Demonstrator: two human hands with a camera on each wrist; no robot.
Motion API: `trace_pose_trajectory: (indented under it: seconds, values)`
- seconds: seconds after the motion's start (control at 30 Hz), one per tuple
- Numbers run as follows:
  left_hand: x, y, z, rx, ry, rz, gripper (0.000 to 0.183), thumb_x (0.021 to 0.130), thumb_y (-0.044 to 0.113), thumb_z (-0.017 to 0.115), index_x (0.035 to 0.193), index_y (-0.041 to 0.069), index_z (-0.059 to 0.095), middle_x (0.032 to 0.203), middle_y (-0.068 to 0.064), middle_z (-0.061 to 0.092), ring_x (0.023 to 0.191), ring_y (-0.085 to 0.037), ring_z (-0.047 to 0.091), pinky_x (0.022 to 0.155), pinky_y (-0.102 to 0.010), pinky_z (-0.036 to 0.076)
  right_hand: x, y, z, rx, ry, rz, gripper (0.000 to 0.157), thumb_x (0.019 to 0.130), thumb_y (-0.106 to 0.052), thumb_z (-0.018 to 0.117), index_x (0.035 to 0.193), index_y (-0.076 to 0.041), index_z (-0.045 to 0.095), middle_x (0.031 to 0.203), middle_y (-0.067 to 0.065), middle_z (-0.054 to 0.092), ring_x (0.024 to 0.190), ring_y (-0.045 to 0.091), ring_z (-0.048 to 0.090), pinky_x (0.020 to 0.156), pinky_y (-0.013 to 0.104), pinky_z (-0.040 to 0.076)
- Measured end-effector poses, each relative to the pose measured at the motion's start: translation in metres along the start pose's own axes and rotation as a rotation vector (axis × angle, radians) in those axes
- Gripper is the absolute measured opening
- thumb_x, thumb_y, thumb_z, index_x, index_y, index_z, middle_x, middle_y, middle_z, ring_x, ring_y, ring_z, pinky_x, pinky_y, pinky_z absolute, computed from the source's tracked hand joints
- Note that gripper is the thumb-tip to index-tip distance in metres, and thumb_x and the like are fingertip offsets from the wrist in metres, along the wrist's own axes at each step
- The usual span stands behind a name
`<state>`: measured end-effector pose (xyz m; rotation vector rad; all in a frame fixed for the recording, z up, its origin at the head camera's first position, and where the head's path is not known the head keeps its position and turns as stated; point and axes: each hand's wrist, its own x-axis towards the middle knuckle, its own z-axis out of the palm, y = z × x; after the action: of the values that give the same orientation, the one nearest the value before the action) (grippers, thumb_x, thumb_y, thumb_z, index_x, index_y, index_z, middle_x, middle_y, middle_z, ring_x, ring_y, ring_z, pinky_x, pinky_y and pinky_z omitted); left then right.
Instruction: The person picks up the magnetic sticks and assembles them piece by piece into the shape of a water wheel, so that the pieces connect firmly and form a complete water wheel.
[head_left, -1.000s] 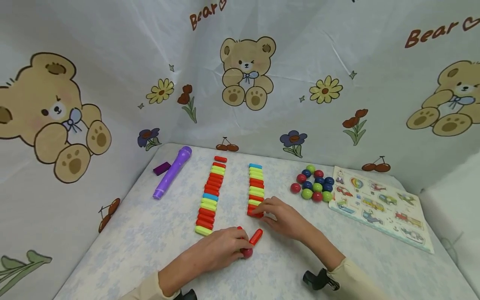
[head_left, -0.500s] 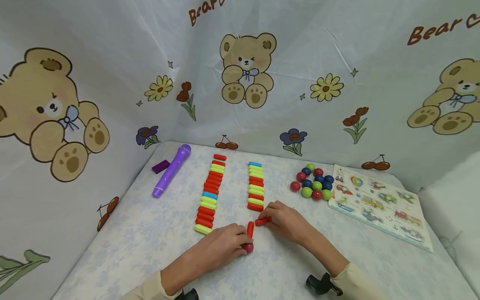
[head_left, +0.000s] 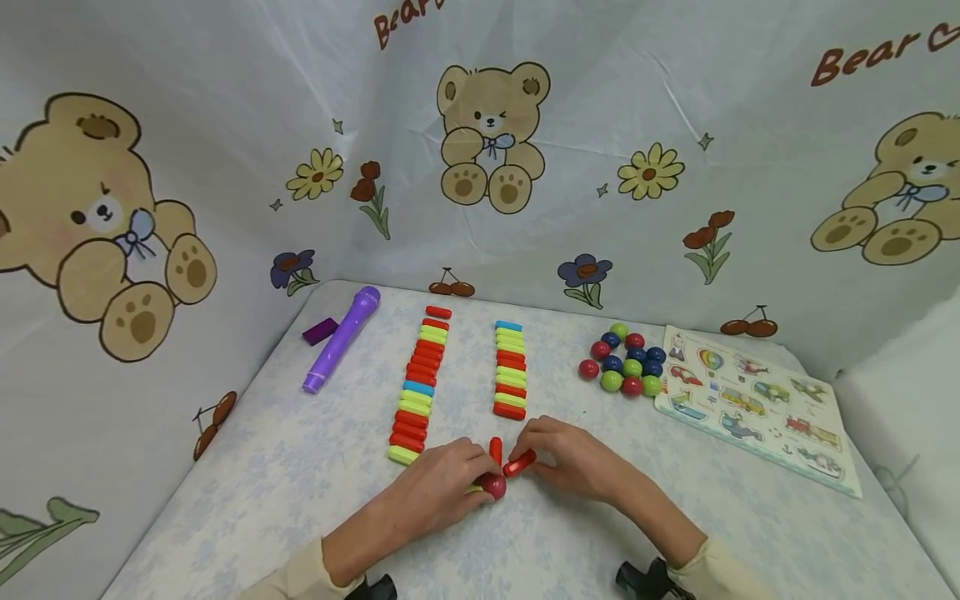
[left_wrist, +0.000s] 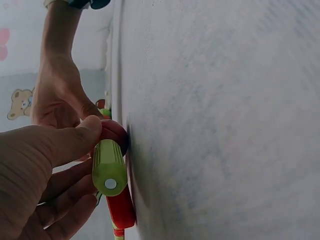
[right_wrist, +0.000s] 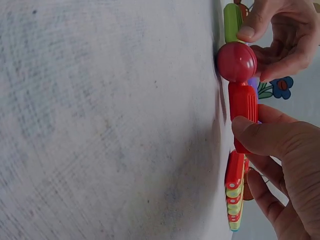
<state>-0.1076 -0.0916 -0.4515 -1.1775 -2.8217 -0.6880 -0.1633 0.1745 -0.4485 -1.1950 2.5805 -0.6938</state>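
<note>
My left hand (head_left: pixel 442 481) holds a dark red ball (head_left: pixel 492 485) low over the table, thumb at the joint between it and a yellow-green rod (left_wrist: pixel 110 162). That rod shows a silver dot on its end. A second rod, red (head_left: pixel 496 450), points away from the ball toward the back. My right hand (head_left: pixel 573 460) pinches another red rod (right_wrist: pixel 244 105) between thumb and fingers. In the right wrist view, this rod's tip is right at the ball.
Two rows of coloured rods, a longer left row (head_left: pixel 411 419) and a shorter right row (head_left: pixel 511 377), lie beyond my hands. Several coloured balls (head_left: pixel 632 386) cluster at right, beside a picture board (head_left: pixel 787 417). A purple toy microphone (head_left: pixel 341 342) and purple block (head_left: pixel 320 332) lie back left.
My right hand has taken a red rod from the near end of the right row and brought it toward me to the ball. The left hand has stayed nearly in place, turning the ball slightly.
</note>
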Motion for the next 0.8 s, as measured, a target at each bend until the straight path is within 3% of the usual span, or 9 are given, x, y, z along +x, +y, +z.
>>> trace_pose_trajectory:
  seconds: [0.37,0.57,0.8]
  values:
    - [0.002,-0.005,0.001,-0.051,-0.015,0.015,0.024,0.097,0.027,0.083,0.121,0.022,0.083,0.105,0.008,0.071,0.093,-0.005,0.058,0.078,-0.014,0.052,0.0,-0.003,0.001,-0.02,0.003,-0.048,0.023,0.093,-0.009,0.085,0.111,-0.024,0.079,0.114,-0.012,0.07,0.107,0.007,0.064,0.097,0.029,0.059]
    - [0.003,-0.006,0.001,-0.055,-0.018,0.028,0.02,0.098,0.028,0.082,0.117,0.023,0.085,0.102,0.009,0.069,0.09,-0.005,0.055,0.075,-0.012,0.049,0.003,0.001,-0.005,-0.032,-0.009,-0.053,0.034,0.092,0.001,0.083,0.117,-0.021,0.079,0.12,-0.008,0.072,0.116,0.014,0.065,0.101,0.035,0.059]
    - [0.004,-0.005,0.002,-0.043,-0.018,0.009,0.02,0.097,0.03,0.082,0.116,0.023,0.085,0.1,0.011,0.069,0.093,-0.004,0.056,0.078,-0.013,0.051,0.018,0.01,-0.009,-0.101,0.093,-0.023,0.041,0.095,0.001,0.079,0.134,-0.013,0.075,0.138,0.003,0.07,0.133,0.025,0.063,0.107,0.045,0.057]
